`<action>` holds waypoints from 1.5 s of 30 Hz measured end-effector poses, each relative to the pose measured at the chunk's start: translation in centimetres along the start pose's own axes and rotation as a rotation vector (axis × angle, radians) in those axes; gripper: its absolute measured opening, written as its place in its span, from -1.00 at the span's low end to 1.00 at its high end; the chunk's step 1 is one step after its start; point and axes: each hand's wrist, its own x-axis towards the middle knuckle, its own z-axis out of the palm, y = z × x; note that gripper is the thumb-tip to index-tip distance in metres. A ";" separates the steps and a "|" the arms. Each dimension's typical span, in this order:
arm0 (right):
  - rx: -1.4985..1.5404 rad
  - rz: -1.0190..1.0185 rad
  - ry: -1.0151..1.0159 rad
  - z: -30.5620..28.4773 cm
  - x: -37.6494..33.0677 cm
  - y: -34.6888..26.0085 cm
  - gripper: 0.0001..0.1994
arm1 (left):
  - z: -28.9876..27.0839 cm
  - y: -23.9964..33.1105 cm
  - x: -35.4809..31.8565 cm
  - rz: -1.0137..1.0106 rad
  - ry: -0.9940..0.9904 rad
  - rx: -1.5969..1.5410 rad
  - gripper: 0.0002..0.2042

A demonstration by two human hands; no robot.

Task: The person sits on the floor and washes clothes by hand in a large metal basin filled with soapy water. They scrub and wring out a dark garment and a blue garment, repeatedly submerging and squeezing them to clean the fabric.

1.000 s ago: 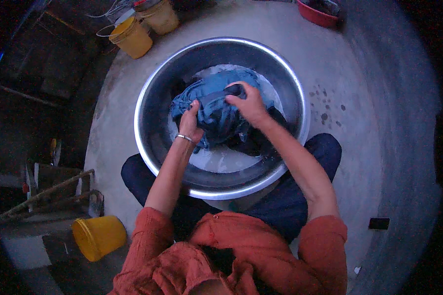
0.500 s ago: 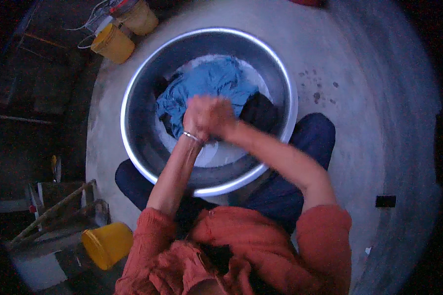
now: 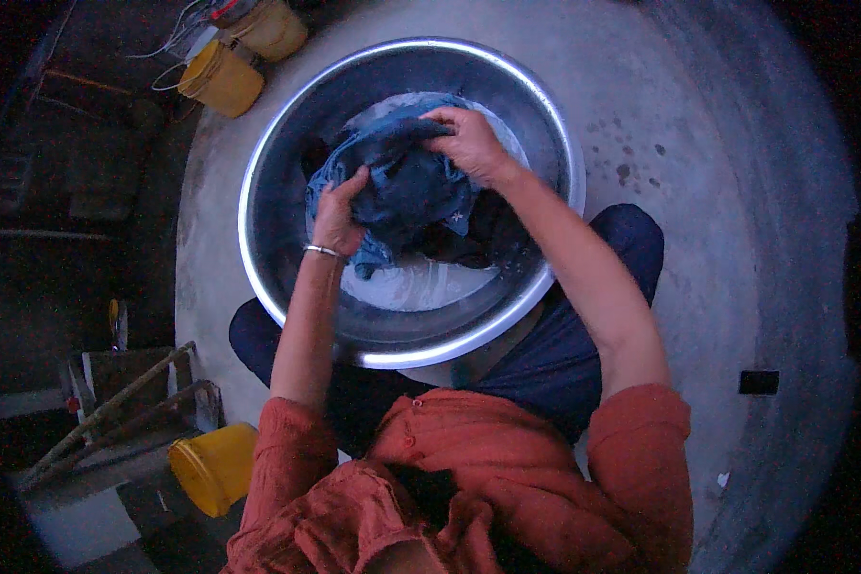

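Observation:
A wide metal basin (image 3: pixel 306 115) stands between my bent knees with whitish, sudsy water (image 3: pixel 421 291) at its bottom. A wet blue garment (image 3: pixel 407 182) lies bunched in it, its darker side partly turned up. My left hand (image 3: pixel 340 218), with a silver bangle at the wrist, grips the garment's left edge, thumb on top. At its far right edge my right hand (image 3: pixel 471 145) pinches the cloth between thumb and fingers. Black cloth (image 3: pixel 454 247) shows beneath and beside the blue one, mostly covered by it.
Two yellowish buckets (image 3: pixel 222 81) stand at the far left. A yellow bucket (image 3: pixel 215 469) lies tipped near my left side, beside some wooden poles (image 3: pixel 105 411). A small black rectangular object (image 3: pixel 759 383) rests on the concrete floor at right. Wet spots mark the floor right of the basin.
My hands were together over the garment, blurred by motion; now they are apart, the right one farther away and the left one shifted left. The garment's darker side has come into view.

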 end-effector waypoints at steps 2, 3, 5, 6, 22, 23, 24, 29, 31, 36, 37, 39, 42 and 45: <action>-0.309 -0.245 0.109 2.9 -1.0 -1.2 -0.78 | 0.7 -0.8 0.2 -0.047 0.070 -0.145 -0.75; -0.363 -0.251 0.036 4.8 -2.4 -2.9 -0.80 | 0.5 -1.2 0.3 -0.073 0.109 -0.219 -0.73; -0.600 -0.617 0.020 8.0 -5.6 -6.9 -0.83 | -0.1 -2.2 0.7 -0.041 -0.186 -0.323 -0.68; -0.682 -0.721 0.035 8.3 -5.7 -4.9 -0.83 | 0.7 -3.1 0.0 0.024 -0.279 -0.356 -0.69; -0.667 -0.127 0.033 2.6 -0.5 -2.1 -0.67 | 3.8 -1.4 -1.6 -0.031 0.025 0.211 -0.66; -0.592 -0.083 -0.128 1.3 -0.3 -3.0 -0.67 | 3.2 -1.0 -1.5 -0.069 -0.002 0.239 -0.69; -0.508 -0.041 -0.290 0.4 -0.2 -3.4 -0.66 | 2.5 -0.4 -1.2 -0.106 -0.022 0.269 -0.73; -0.257 0.003 -0.441 -2.3 0.2 -0.9 -0.77 | 0.1 0.1 0.3 0.068 -0.012 0.134 -0.81; 0.136 0.084 -0.201 -2.2 0.2 0.4 -0.82 | 0.7 -0.3 0.8 0.024 -0.058 -0.007 -0.76; -0.431 -0.439 0.070 6.1 -3.5 -2.4 -0.88 | -0.8 -3.4 2.5 -0.043 -0.344 -0.482 -0.66; -0.537 -0.659 0.072 7.7 -4.8 -3.4 -0.82 | -1.7 -6.7 3.7 0.191 -0.125 -0.430 -0.70; -0.701 -0.745 0.159 6.8 -4.4 -2.7 -0.74 | 0.3 -9.4 3.7 0.196 0.102 -0.334 -0.76; -0.745 -0.390 0.318 3.3 -0.8 -0.8 -0.73 | 7.0 -3.9 -0.1 -0.185 -0.001 -0.377 -0.83; -0.729 -0.664 0.155 8.3 -3.3 2.0 -0.79 | 1.3 -5.8 1.6 0.157 -0.071 -0.302 -0.76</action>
